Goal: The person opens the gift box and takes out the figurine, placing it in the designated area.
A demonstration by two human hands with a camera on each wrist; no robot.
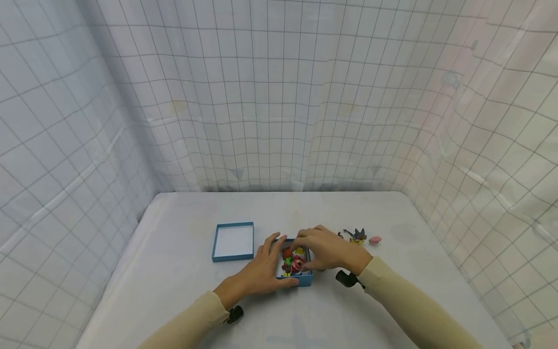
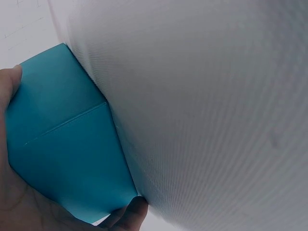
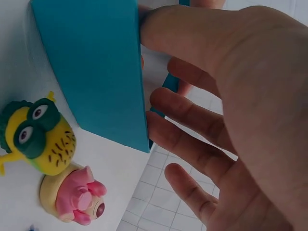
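A small blue box (image 1: 305,280) with a white inside stands on the table, holding several colourful toy figures (image 1: 298,264). My left hand (image 1: 260,272) grips this box from the left; the thumb lies along the front wall and the fingers reach over the far-left side, as the left wrist view also shows around the blue box (image 2: 67,144). Over the box's right side is my right hand (image 1: 324,248), thumb and forefinger spread apart above the figures. In the right wrist view the thumb dips inside the rim, its tip hidden, and the other fingers are loosely bent.
Left of the box lies a shallow blue-edged lid (image 1: 233,258), white inside. To the right are a dark figure (image 1: 359,236) and a pink one (image 1: 375,240). Beside the box stand a yellow-green figure (image 3: 43,137) and a pink-and-cream figure (image 3: 79,195). Grid-patterned curtains surround the table.
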